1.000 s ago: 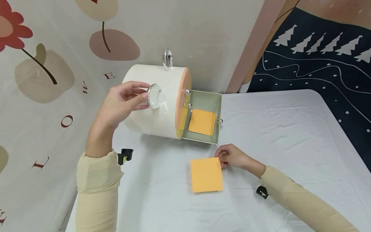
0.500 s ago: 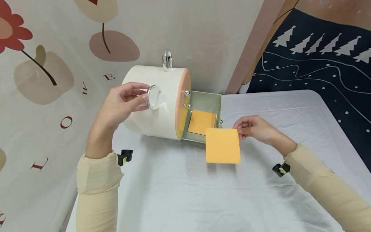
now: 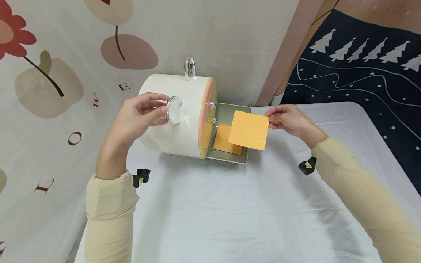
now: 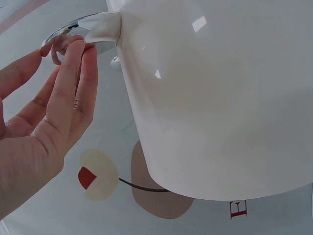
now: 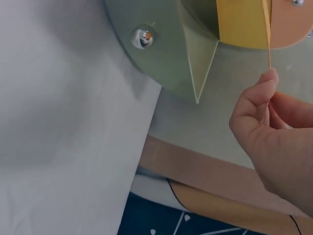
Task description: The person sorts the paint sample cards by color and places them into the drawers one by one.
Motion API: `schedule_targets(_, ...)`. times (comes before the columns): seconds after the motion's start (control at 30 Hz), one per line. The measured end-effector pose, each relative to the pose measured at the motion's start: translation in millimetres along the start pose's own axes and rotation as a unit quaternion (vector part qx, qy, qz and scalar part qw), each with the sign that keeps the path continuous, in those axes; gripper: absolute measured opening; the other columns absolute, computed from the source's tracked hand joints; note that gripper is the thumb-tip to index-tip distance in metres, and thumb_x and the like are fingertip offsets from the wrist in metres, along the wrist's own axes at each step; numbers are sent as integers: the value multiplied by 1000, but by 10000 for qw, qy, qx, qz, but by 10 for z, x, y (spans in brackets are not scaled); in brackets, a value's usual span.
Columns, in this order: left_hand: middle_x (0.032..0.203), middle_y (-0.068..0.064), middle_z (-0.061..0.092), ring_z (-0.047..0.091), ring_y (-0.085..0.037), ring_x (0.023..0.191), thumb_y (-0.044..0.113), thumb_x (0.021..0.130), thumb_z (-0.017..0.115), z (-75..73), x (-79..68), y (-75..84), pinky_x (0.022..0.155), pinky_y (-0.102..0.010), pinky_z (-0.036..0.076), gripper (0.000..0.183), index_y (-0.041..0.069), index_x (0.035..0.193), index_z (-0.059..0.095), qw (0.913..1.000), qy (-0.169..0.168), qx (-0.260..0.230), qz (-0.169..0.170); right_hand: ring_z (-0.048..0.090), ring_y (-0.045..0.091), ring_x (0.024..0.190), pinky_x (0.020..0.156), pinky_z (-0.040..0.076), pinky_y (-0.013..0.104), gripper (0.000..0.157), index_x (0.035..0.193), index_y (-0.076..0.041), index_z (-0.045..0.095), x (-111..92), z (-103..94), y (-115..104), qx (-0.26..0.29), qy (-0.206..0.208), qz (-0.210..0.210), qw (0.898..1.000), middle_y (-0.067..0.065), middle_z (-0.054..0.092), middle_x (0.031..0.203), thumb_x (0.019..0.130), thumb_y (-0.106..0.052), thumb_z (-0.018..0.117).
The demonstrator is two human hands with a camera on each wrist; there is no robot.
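A white drum-shaped box (image 3: 171, 140) lies on its side, its peach and yellow front (image 3: 206, 117) facing right. My left hand (image 3: 136, 117) holds the chrome handle (image 4: 105, 28) on its near side between thumb and fingers. Low on the front, a green drawer (image 3: 224, 157) stands pulled out, with an orange square sheet (image 3: 221, 140) lying inside. My right hand (image 3: 289, 120) pinches another orange square sheet (image 3: 249, 130) by its right edge. That sheet is above the drawer and partly covers the one inside. In the right wrist view it shows nearly edge-on.
Another chrome handle (image 3: 189, 68) stands on the far side of the drum. Two round knobs (image 3: 213, 105) stick out from the front above the drawer. White cloth (image 3: 210, 215) covers the table. A patterned wall hanging (image 3: 230, 40) rises close behind the drum.
My right hand has lifted the orange sheet from the tablecloth and carried it up and away from me to above the drawer. The left hand has stayed on the handle.
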State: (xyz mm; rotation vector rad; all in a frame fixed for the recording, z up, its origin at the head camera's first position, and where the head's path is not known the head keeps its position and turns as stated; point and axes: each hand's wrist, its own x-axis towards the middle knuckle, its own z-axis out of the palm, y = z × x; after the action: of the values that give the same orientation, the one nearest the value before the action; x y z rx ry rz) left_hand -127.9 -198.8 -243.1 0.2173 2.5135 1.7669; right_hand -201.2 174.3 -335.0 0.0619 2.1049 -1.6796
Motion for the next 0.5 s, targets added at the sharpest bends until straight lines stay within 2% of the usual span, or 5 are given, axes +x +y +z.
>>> schedule_targets(0.2, 98, -7, 59, 62, -14, 82, 5, 91, 60, 4, -1, 3, 77, -28, 58, 32, -6, 121, 55, 10000, -3, -41, -22, 54, 17, 71, 65, 54, 20, 17, 111, 8, 51, 237, 169, 11, 187, 63, 186, 9996, 10, 57, 92, 94, 4, 48)
schedule_targets(0.5, 99, -7, 59, 62, -14, 82, 5, 91, 60, 0, -5, 8, 77, -28, 58, 32, -6, 121, 55, 10000, 3, -43, -18, 54, 16, 67, 63, 54, 21, 19, 111, 8, 54, 529, 415, 141, 107, 153, 368, 9991, 13, 55, 92, 94, 5, 48)
